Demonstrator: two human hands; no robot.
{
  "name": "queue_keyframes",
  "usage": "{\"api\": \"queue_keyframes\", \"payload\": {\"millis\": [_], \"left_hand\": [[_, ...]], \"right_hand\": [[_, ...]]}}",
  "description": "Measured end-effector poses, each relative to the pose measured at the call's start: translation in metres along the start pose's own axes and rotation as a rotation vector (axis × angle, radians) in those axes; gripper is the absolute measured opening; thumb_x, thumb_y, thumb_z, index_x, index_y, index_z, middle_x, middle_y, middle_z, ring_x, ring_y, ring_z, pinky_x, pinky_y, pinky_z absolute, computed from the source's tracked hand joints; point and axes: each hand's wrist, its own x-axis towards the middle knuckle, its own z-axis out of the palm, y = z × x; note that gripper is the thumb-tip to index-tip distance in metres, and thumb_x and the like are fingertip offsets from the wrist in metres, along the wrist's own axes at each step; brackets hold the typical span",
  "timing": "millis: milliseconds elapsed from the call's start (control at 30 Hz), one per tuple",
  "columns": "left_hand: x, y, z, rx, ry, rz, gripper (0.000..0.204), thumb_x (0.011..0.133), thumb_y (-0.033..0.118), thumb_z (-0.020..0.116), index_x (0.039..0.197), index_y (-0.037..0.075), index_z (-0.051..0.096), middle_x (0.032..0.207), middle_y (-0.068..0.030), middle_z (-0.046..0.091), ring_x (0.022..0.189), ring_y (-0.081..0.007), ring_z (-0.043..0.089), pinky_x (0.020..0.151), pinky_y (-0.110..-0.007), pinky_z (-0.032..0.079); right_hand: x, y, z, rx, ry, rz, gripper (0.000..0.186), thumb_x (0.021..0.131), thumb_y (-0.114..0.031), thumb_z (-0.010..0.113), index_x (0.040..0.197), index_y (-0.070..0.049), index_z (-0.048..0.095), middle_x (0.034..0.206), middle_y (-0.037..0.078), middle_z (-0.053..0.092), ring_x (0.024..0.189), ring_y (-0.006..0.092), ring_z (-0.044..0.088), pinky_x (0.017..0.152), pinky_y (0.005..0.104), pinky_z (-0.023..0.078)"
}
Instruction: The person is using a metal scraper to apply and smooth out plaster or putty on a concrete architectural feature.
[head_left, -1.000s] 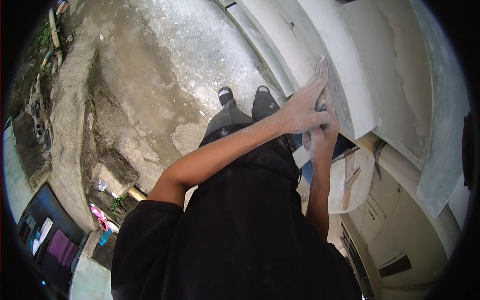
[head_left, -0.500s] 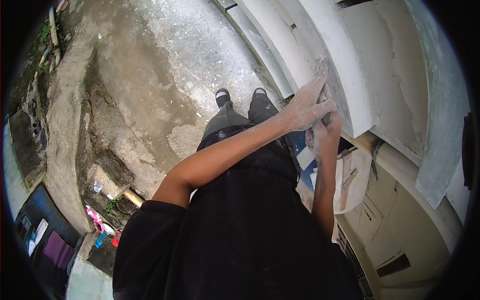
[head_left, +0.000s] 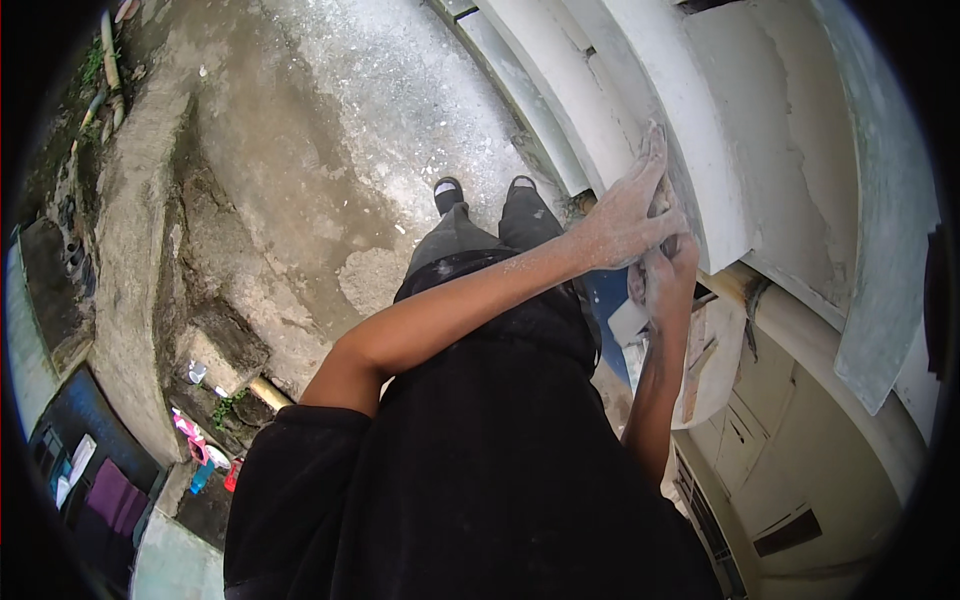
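Since a second ago I see my left hand has barely shifted: its fingers stay spread flat against the white wall ledge, holding nothing. My right hand sits just beneath, touching it; I cannot tell its grip. The ledge's edge runs beside both; open concrete floor lies left.

Two dust-whitened bare hands show: the left hand and the right hand. Two black shoes stand on one grey concrete floor. One white plastered wall edge rises beside them, and one pale round pipe runs below it.
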Motion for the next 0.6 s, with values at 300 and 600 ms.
{"api": "queue_keyframes", "payload": {"millis": [300, 600], "left_hand": [[0.001, 0.001, -0.005, 0.050, -0.010, -0.022, 0.101, 0.086, 0.036, 0.059, 0.145, -0.014, -0.006, 0.154, -0.0327, -0.004, 0.146, -0.0378, -0.002, 0.119, -0.038, 0.006], [0.000, -0.005, -0.006, 0.101, -0.085, -0.045, 0.100, 0.087, 0.036, 0.058, 0.145, -0.013, -0.007, 0.154, -0.0329, -0.006, 0.146, -0.0382, -0.001, 0.119, -0.038, 0.006]], "right_hand": [[0.000, 0.001, -0.002, -0.019, 0.010, 0.067, 0.034, 0.080, -0.002, 0.054, 0.113, 0.002, 0.053, 0.071, 0.002, 0.056, 0.045, 0.0064, 0.048, 0.040, 0.0223, 0.036], [0.006, 0.029, 0.001, 0.011, 0.116, -0.255, 0.031, 0.076, 0.001, 0.048, 0.106, 0.004, 0.053, 0.070, 0.004, 0.056, 0.040, 0.0077, 0.046, 0.036, 0.0229, 0.034]]}}
